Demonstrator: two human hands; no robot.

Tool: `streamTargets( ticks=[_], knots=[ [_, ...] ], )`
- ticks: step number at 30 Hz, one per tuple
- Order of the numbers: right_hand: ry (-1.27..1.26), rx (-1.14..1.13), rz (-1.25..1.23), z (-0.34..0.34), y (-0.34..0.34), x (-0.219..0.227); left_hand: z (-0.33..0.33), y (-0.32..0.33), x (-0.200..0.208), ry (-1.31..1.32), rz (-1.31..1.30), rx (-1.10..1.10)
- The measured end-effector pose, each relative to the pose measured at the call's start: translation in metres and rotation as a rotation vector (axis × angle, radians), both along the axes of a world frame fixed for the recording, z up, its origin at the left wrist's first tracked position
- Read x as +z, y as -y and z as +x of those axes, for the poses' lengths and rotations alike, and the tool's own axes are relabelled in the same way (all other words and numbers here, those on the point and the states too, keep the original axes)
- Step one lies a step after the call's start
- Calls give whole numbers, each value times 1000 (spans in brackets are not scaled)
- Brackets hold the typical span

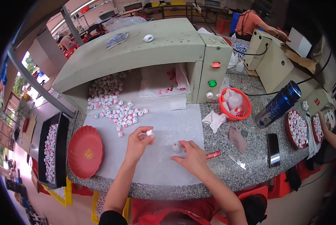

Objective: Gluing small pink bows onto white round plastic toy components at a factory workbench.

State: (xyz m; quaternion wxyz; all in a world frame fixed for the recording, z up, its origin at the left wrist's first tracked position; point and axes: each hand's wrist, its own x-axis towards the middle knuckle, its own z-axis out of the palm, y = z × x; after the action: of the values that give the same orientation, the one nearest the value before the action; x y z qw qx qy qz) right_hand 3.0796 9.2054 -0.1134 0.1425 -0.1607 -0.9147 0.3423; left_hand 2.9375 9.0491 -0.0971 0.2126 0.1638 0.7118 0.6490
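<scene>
Pinching white piece (150,132) in left hand (138,142), left of bottle (176,148); holding right hand (191,158) half-open beside it, can't tell if gripping; could topple it by brushing.

Both bare forearms reach up from the lower edge, the left forearm (123,176) rising steeply and the right forearm (221,183) slanting inward. The left hand (140,140) pinches, thumb and forefinger brought together at the tips; the right hand (192,156) lies lower, palm turned inward, its thumb spread away from its bent fingers.
</scene>
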Motion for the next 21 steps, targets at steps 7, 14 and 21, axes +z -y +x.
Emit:
streamTargets(
  ticks=[7, 14, 21],
  knots=[
    [-28, 20, -40, -19, 7, -18, 29, 14, 5, 527, 384, -143],
    [-312, 50, -702, -29, -14, 20, 35, 2, -3, 714, 633, -196],
    [-353, -30, -877, -14, 4, 41, 31, 6, -14, 649, 664, -91]
  ],
)
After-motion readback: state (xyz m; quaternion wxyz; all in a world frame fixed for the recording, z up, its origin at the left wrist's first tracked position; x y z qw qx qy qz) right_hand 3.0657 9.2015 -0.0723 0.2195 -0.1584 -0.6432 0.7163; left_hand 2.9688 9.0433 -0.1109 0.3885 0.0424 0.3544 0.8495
